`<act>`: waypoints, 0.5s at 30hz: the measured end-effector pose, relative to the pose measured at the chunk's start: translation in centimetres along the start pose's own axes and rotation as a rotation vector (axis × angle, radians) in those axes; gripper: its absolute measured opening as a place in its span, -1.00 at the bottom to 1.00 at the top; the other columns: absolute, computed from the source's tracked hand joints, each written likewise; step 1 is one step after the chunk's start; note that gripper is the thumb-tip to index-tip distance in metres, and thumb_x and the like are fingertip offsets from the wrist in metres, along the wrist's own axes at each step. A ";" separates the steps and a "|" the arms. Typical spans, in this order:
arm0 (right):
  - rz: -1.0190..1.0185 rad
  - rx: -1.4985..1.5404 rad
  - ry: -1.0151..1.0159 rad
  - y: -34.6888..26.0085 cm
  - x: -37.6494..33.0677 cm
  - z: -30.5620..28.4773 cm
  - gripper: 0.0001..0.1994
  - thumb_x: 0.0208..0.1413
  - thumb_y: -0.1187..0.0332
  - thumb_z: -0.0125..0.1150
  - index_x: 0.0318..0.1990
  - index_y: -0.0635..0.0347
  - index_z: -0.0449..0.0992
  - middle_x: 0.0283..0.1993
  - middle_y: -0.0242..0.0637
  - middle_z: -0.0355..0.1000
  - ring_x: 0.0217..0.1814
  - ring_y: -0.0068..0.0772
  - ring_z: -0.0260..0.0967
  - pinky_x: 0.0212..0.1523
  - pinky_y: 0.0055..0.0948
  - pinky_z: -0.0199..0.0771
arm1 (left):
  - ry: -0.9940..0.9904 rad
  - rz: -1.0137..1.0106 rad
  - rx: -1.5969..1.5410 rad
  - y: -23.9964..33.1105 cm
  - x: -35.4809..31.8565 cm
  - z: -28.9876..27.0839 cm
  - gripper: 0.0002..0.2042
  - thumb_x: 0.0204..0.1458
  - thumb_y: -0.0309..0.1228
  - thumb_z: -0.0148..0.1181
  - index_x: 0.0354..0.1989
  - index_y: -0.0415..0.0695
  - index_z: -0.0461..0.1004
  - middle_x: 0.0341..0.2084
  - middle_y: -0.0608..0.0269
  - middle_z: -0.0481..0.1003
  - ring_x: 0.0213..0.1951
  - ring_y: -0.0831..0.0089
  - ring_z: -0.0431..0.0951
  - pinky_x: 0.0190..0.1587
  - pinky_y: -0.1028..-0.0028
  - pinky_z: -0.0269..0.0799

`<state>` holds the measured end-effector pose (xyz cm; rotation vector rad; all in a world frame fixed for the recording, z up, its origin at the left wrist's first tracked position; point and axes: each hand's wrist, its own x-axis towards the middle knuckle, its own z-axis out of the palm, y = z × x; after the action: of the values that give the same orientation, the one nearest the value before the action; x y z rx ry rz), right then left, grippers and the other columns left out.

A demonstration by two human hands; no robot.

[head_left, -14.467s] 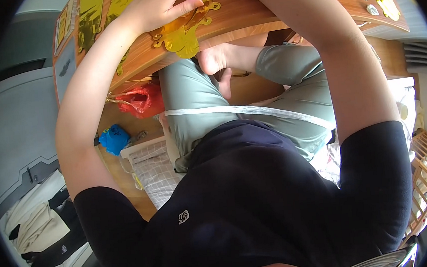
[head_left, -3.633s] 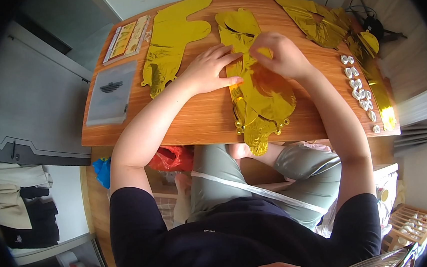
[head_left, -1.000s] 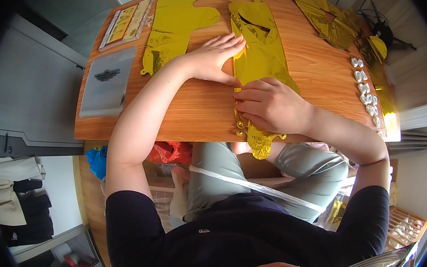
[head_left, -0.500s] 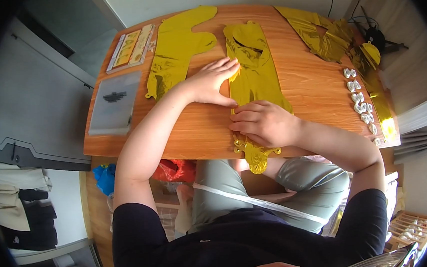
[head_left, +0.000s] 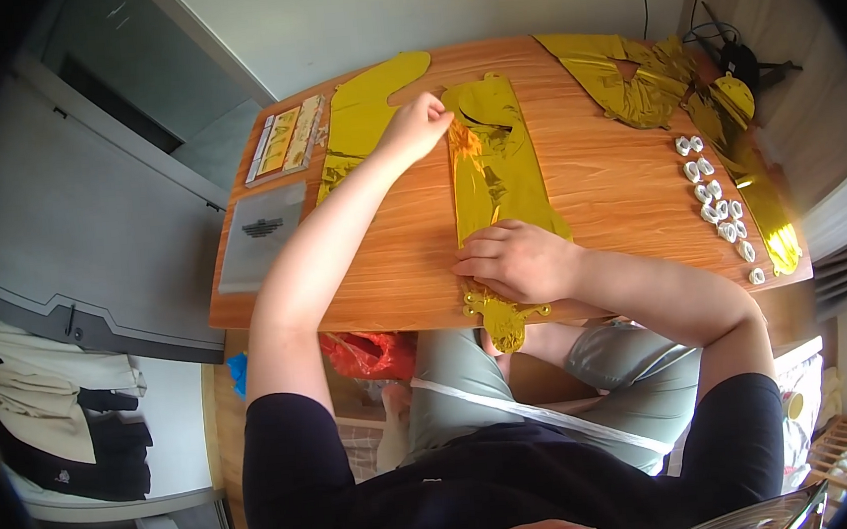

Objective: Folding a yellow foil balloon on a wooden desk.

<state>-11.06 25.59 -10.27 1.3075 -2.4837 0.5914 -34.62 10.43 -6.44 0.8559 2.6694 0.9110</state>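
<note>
A flat gold foil balloon lies lengthwise on the table in front of me, its knobbed near end hanging over the front edge. At its far left edge my left hand is closed in a pinch, fingertips at the foil. Creases shine orange just beside them. My right hand is closed over the balloon's near part, with its fingers curled across the foil; what lies under the palm is hidden. Left of it, another gold foil balloon is partly covered by my left forearm.
A flat printed pack and a clear plastic bag lie on the wooden table at left. More gold foil is at far right, near a black device with cables. Several small white rolled pieces line the right side.
My left hand has gone from lying spread on the balloon to a pinch farther up its left edge. My right hand has stayed on the near part. The view has shifted slightly.
</note>
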 end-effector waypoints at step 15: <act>0.040 0.031 -0.074 0.0 0.3 0.2 -0.51 0.15 0.31 0.29 0.25 0.09 0.43 0.15 -0.22 0.46 0.28 -0.13 0.40 0.21 -0.13 0.40 | 0.206 0.048 -0.290 -1.9 3.3 0.1 -0.61 0.22 -0.31 0.27 0.17 -0.15 0.43 -0.12 0.16 0.63 -0.04 0.34 0.62 0.06 0.35 0.50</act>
<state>-11.23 25.28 -10.36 1.3168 -2.5758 0.6026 -38.18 11.18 -7.66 0.7999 2.5949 1.4262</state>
